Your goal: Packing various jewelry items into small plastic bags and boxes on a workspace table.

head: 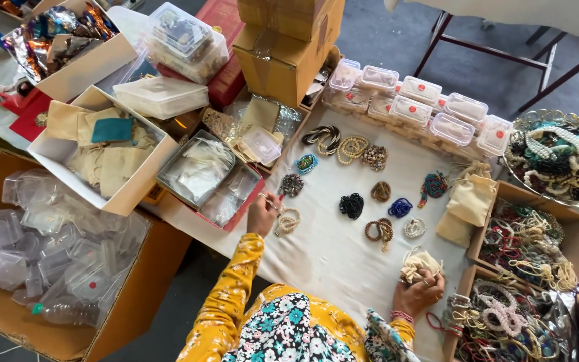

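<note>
Left hand (263, 213) is being closed on a pale bead bracelet (287, 222); right hand (418, 289) is gripping a cream pouch (419, 263). Neighbouring bracelets (351, 205) on the bench (330, 258) are at risk of being swept or tangled if beads are dragged.

One view only, taken from a head-worn camera. The scene is looked down on steeply from above and behind the person, whose shoulders are cut by the lower edge. The cloth-covered table (343, 248) is seen at arm's reach, running away toward the upper right. Floor is caught along the top edge.
</note>
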